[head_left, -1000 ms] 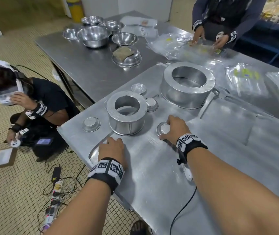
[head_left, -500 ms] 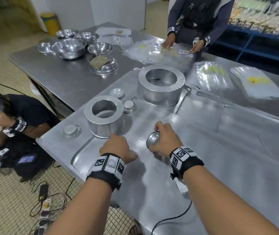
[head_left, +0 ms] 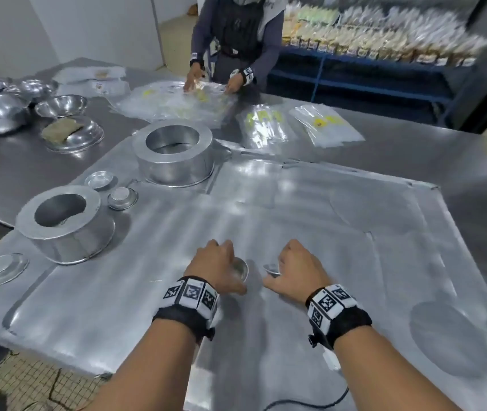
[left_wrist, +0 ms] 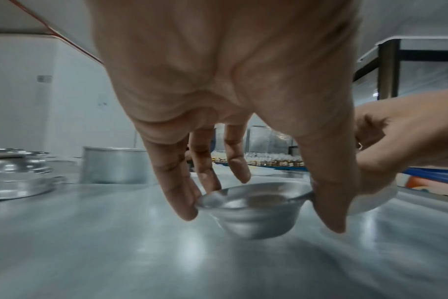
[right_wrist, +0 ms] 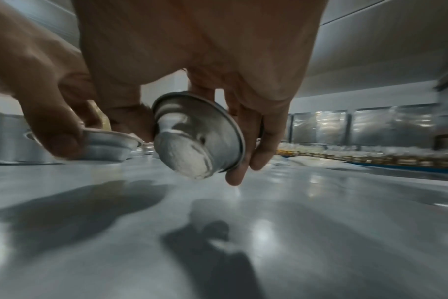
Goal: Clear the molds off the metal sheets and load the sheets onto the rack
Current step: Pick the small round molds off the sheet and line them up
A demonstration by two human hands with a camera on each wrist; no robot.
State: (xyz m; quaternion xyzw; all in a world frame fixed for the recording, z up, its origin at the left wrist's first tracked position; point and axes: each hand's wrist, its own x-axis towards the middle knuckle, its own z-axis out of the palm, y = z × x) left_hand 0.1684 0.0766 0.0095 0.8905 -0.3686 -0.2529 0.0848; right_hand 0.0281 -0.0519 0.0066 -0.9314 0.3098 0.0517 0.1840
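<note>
Your left hand [head_left: 217,266] pinches a small mold cup [left_wrist: 253,210] by its rolled rim, fingers on one side and thumb on the other, mouth up and just above the metal sheet [head_left: 266,209]. Your right hand [head_left: 298,269] grips a second small cup [right_wrist: 197,137], tilted on its side with the base towards the wrist camera, thumb against its wall and fingers behind the rim. The 2 cups hang close together over the near middle of the sheet.

These cups look like thin pressed aluminium: light, stiff, smooth and slippery, so they should dent if you squeeze the wall. Take them by the rim, as you do now, and they would likely nest 1 inside the other.

Still on the sheet, at the left, stand a near ring mold [head_left: 64,223] and a larger far ring mold [head_left: 174,152], with 3 more small cups: 1 at the near left corner [head_left: 6,266] and 2 between the rings [head_left: 122,197]. The rings look heavier and slick-sided; I would lift each with fingers hooked over the flat top ring or with both hands on the wall.

The sheets themselves look broad and thin, likely to flex, so hold them at opposite edges once cleared. No rack for them is clearly in view.
</note>
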